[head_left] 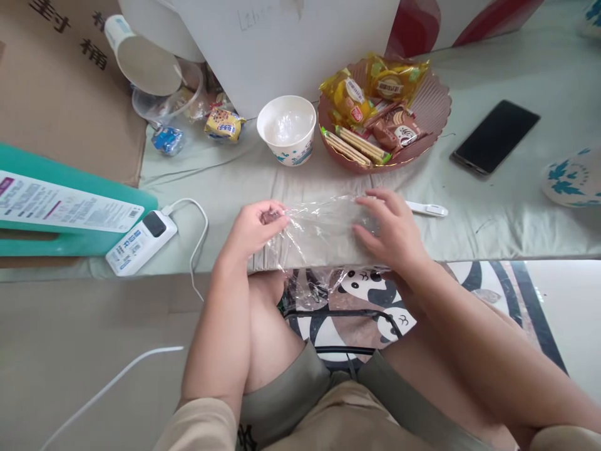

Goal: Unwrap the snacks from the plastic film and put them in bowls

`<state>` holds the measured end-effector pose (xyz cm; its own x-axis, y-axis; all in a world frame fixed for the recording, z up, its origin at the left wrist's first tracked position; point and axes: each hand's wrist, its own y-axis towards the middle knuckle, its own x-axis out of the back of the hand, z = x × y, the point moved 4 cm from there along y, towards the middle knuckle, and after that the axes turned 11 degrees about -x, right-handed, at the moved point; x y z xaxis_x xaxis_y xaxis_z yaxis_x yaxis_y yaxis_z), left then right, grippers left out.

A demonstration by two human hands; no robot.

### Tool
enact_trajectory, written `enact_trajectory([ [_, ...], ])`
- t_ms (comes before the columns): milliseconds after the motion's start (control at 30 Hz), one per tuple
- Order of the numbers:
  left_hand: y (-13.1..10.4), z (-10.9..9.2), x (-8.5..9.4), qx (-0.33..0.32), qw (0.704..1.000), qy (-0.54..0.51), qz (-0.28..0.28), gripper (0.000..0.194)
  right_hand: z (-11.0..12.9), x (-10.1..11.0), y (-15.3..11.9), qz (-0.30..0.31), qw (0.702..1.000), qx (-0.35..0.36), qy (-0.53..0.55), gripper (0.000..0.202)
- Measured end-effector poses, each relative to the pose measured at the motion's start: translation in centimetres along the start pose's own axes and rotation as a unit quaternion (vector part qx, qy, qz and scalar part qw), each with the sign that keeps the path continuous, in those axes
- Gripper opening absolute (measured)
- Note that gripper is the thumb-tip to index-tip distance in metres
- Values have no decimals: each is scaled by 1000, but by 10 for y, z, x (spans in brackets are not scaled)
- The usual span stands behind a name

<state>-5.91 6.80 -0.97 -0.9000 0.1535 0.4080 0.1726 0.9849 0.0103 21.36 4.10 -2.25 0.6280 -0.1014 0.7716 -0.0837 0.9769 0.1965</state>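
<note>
Over the front edge of the surface point(511, 225), clear film point(314, 228) is draped, pinched in the left hand point(251, 228) and touched by the right hand point(397, 232), fingers apart; behind, room is bounded by the bowl point(436, 109).

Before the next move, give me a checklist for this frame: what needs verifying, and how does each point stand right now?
1. Left hand has the clear plastic between thumb and fingers: ok.
2. Right hand has a firm grip on it: cannot tell; its fingers are spread at the other side.
3. Plastic lies flat: not ok, it is creased and hangs over the table edge.
4. Paper cup upright, apart from both hands: ok.
5. White item fully in view: not ok, one end is hidden by the right hand.
6. Phone apart from both hands: ok.
</note>
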Motion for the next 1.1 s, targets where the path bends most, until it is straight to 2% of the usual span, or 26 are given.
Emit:
enact_trajectory([
  [67,-3,-4,4,8,988,-152,-27,31,-7,5,0,-20,994,-48,96,58],
  [100,-4,-7,5,9,976,-215,-29,36,-11,4,0,-10,985,-72,155,69],
  [200,-7,-11,9,4,947,-320,-19,54,-19,-9,-5,97,938,-125,309,85],
  [267,-9,-8,12,8,942,-332,-37,64,-17,-19,-10,167,912,-137,348,89],
  [367,-12,3,17,49,948,-296,-111,65,-4,-25,-15,237,884,-151,374,90],
  [433,-11,6,21,62,949,-267,-157,61,9,-26,-17,305,844,-185,401,78],
  [500,-7,1,23,42,948,-271,-165,56,18,-22,-17,333,806,-226,434,62],
  [533,-4,-1,22,33,945,-288,-153,53,19,-18,-14,313,799,-244,453,57],
  [600,1,-5,19,42,933,-337,-119,54,14,-7,-7,220,798,-275,489,53],
  [700,2,-4,9,112,921,-366,-65,73,-2,5,2,95,795,-324,505,48],
  [767,0,-3,1,144,931,-334,-25,89,-12,8,6,49,787,-348,507,44],
  [833,-3,-3,-5,149,946,-288,-7,96,-18,11,7,25,783,-360,506,42],
  [900,-3,-4,-5,124,958,-257,-43,93,-21,14,7,15,792,-359,495,42],
  [1000,-1,-6,1,66,962,-227,-136,85,-19,23,5,-10,828,-323,458,55],
  [1100,-2,-6,6,32,962,-208,-177,76,-18,34,2,-43,854,-282,435,62],
])
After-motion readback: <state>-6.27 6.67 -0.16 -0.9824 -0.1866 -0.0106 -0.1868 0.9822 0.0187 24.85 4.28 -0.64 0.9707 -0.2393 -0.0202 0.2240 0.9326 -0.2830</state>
